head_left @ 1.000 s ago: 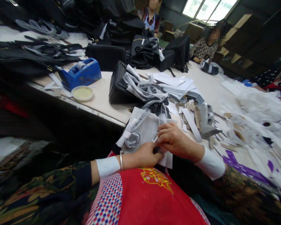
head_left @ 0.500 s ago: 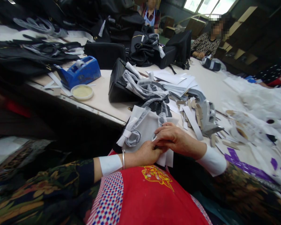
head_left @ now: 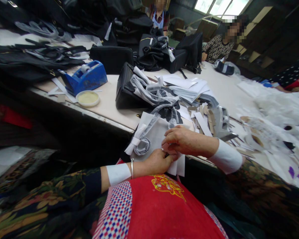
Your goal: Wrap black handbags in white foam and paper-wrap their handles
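Note:
Against the red apron front and the table edge lies a black bag with a sheet of white paper over it. A strap wrapped in clear film is coiled on the paper's left side, with a white paper band round it. My left hand rests on the lower part of the paper, fingers curled, thumb pointing right. Just above it, my right hand bends its fingers down over the end of a second film-wrapped strap. What lies between the fingers of both hands is hidden.
Beyond stands a black bag with wrapped straps. A blue tape dispenser and a round dish are left. To the right are paper sheets, card strips, a grey tape dispenser and white wrapping. Two people stand across the table.
My right hand has lifted slightly away from my left hand, its wrist rising. My left hand has stayed almost in place. The bag and the coiled strap have hardly moved.

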`<state>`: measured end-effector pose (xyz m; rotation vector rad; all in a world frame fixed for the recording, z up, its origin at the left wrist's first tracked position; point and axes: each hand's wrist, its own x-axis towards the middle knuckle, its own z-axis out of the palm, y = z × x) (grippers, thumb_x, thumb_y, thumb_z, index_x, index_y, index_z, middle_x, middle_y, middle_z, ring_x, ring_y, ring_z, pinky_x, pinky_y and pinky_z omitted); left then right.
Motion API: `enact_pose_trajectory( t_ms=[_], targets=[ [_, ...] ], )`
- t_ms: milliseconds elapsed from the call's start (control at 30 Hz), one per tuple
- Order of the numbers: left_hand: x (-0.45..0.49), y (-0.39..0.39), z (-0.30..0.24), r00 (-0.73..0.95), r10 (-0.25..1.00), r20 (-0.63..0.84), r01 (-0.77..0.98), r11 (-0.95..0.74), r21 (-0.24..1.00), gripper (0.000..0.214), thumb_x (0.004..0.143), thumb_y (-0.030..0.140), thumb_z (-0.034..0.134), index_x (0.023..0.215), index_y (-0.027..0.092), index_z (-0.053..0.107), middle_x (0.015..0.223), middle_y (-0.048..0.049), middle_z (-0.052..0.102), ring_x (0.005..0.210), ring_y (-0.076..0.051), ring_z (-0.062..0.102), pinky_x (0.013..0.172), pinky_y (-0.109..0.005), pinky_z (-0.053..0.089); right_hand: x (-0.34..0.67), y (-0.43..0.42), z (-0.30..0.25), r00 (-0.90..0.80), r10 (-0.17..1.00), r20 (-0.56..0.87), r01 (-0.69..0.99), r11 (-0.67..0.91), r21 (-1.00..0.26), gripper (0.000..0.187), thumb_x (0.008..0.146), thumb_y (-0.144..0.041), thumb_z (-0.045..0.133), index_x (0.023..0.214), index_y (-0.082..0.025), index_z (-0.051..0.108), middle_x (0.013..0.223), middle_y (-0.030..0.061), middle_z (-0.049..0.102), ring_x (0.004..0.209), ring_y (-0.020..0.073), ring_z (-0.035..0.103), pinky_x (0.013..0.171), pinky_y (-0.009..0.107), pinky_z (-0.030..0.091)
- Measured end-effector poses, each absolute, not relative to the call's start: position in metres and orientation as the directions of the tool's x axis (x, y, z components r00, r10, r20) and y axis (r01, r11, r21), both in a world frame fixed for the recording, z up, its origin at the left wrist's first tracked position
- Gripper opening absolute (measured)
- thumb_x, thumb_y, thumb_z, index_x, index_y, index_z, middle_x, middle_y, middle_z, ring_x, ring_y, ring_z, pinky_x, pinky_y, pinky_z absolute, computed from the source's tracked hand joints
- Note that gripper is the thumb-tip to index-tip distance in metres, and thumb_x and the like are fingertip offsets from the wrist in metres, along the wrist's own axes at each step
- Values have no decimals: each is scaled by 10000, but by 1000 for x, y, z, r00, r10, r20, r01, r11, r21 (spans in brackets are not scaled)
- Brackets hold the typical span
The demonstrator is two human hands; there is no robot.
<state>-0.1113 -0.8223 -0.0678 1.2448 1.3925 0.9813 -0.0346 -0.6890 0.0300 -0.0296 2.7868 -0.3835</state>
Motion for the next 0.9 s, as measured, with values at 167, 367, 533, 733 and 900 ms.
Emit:
enact_pose_trajectory(
  t_ms=[167,367,533,733,900],
  targets=[
    [-113,-827,-63,36,980,-194,194,184,964,346,953,377,487,1031,97,675,974,-114,730,886,-225,645,761,-305,499,-46,-694,26,-922,-27,-385,43,984,-172,96,805,-171,671,753,-202,745,728,21,702,795,172,602,794,321,361],
    [-115,-827,-73,41,986,-160,229,147,962,353,978,359,409,1082,126,654,999,-90,722,896,-201,658,790,-291,501,-45,-695,19,-936,-67,-345,-2,982,-186,100,830,-199,694,736,-177,717,716,31,686,841,186,597,813,331,358],
    [-113,-822,-77,9,982,-186,280,177,944,401,990,375,373,1039,132,688,963,-107,732,877,-220,665,759,-309,503,-40,-689,23,-930,-115,-350,-54,982,-180,117,839,-197,698,722,-192,709,756,20,695,859,180,589,811,326,347],
    [-109,-819,-83,-27,986,-166,304,167,938,354,981,344,411,1031,141,696,930,-106,736,826,-215,665,722,-312,504,-48,-702,35,-895,-88,-438,-108,994,20,81,803,-186,712,726,-200,731,785,59,696,831,221,557,698,337,320],
    [-105,-815,-99,-69,989,-133,240,146,960,243,919,232,488,946,113,698,1038,-157,717,969,-274,650,892,-384,494,-54,-720,38,-891,-59,-449,-115,989,97,164,861,-138,621,738,-168,724,792,92,706,784,235,595,639,340,329]
  ],
)
